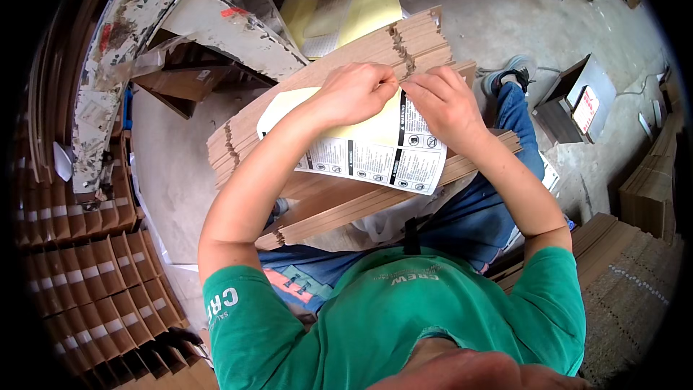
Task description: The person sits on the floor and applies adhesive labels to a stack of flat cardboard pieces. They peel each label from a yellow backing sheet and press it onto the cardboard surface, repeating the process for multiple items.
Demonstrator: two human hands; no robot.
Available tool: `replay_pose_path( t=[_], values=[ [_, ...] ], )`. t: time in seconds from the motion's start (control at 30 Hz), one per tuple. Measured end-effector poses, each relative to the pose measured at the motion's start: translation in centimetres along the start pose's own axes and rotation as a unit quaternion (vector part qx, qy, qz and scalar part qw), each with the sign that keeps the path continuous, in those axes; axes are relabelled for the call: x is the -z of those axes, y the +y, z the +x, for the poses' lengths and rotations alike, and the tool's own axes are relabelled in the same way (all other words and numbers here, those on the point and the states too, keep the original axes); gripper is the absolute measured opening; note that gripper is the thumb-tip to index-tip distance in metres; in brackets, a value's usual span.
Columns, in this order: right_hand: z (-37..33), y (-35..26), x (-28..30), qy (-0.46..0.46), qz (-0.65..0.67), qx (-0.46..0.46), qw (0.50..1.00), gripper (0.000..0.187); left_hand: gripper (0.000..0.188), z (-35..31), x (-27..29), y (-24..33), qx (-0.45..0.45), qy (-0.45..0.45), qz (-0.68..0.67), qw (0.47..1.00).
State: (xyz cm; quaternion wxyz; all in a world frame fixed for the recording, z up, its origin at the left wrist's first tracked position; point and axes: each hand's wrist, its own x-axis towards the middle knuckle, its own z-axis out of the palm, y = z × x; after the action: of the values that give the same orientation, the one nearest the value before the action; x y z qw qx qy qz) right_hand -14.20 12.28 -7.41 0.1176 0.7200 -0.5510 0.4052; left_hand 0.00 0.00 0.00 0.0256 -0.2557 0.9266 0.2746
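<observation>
Label sheet (368, 148) on board stack (420, 37), compartment rows (108, 269) at left

Brown board stacks (422, 43); yellow-and-white label sheet (364, 136) lying across them.

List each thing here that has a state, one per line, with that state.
Yellow-and-white paper label sheet: partly bare yellow, partly white-labelled, askew over the boards.
Left hand: closed in a pinch at the sheet's upper edge.
Right hand: likewise pinched, beside the left.
Flat brown boards: stacked.
White-painted frame: paint chipped.
Brown grid-like partitions: cells open.
</observation>
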Motion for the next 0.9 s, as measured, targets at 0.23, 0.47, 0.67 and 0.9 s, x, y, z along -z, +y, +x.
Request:
replay_pose_path(
  t=[0.23, 0.47, 0.67, 0.9],
  values=[
    [-0.5, 0.1, -0.2, 0.018, -0.023, 0.02, 0.999, 0.024, 0.025, 0.8, -0.6, -0.2, 0.0, -0.001, 0.033, 0.999],
    [-0.4, -2.8, 2.8, -0.042, -0.009, 0.079, 0.996, 0.024, 0.019, 1.5, -1.3, -3.0, -0.026, -0.008, 0.231, 0.973],
    [-2.6, 2.6, 4.9, -0.011, 0.262, -0.27, 0.927, 0.008, 0.021, -0.5, -1.3, -5.9, -0.073, 0.01, 0.388, 0.919],
    [-13.3, 18.9, 0.8, -0.274, 0.435, -0.526, 0.677, 0.01, 0.018, 0.9, -4.4, 0.0, -0.09, -0.252, 0.372, 0.889]
  ],
)
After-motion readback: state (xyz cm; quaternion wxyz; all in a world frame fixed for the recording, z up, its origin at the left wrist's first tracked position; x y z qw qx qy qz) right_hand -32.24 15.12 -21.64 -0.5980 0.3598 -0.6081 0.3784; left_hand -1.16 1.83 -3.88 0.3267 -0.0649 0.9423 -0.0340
